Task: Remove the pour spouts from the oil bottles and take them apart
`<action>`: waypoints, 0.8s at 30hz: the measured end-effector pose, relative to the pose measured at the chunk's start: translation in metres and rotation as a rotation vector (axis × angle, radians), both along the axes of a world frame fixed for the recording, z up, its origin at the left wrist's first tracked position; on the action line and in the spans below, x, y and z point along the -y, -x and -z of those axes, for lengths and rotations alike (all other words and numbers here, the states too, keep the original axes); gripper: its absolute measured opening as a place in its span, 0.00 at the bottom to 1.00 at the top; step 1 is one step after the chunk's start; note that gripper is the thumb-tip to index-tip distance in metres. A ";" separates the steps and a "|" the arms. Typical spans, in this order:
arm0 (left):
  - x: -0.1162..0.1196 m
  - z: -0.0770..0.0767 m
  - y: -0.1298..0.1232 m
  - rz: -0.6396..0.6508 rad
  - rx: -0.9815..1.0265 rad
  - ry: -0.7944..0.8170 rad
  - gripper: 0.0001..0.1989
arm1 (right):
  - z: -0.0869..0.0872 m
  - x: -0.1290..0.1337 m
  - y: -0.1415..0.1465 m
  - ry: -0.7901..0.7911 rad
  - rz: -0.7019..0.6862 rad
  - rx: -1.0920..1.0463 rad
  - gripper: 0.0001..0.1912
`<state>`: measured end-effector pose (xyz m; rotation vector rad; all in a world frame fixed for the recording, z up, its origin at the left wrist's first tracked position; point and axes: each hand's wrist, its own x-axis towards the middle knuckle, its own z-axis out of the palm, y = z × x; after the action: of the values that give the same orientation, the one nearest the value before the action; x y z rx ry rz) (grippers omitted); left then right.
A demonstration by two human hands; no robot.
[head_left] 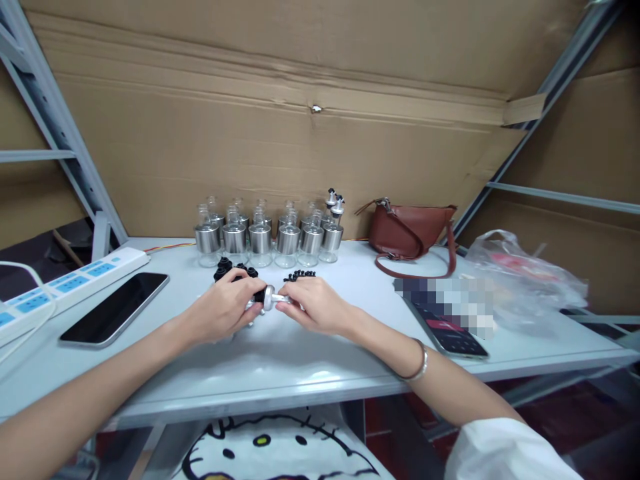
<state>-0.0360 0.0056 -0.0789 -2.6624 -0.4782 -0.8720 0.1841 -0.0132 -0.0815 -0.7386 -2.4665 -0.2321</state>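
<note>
Above the tabletop, a bottle pourer (269, 298) with a black stopper end and a silver collar lies sideways between my hands. My left hand (225, 303) is closed around its black end. The fingers of my right hand (315, 305) pinch the slim silver spout. Behind my left hand sits a cluster of black stoppers (223, 265), partly hidden by it. Small black pieces (300, 275) lie in a group just beyond my right hand. Some shiny small parts under my left hand are mostly covered.
Glass bottles (260, 238) with steel bands stand in two rows at the back; pourers (337, 207) top two at the right end. A brown handbag (413, 230), plastic bag (530, 267) and phone (450, 327) lie right. Left are another phone (117, 310) and a power strip (75, 283).
</note>
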 end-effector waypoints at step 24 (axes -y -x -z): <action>0.023 -0.014 -0.020 -0.193 0.155 0.778 0.18 | -0.010 -0.002 -0.011 -0.462 -0.020 0.138 0.06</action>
<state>-0.0157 -0.0171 -0.0646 -3.1345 -1.3197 -0.9793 0.1946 -0.0111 -0.0711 -0.5094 -2.4082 -0.8357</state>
